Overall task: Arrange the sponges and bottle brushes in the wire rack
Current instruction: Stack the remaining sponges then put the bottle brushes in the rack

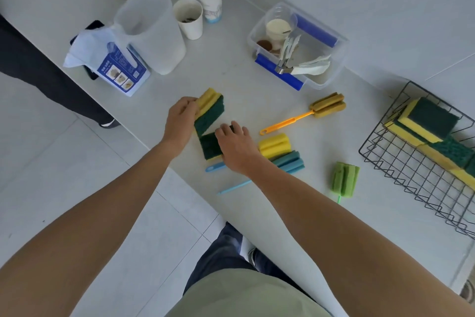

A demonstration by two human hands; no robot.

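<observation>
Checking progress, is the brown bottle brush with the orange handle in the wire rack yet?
Out: the brown bottle brush lies flat on the table, left of the wire rack.

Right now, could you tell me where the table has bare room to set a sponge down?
Bare patches: between the orange brush and the clear bin, and between the green brush and the wire rack's front edge. It is crowded around both hands, left hand and right hand.
</observation>
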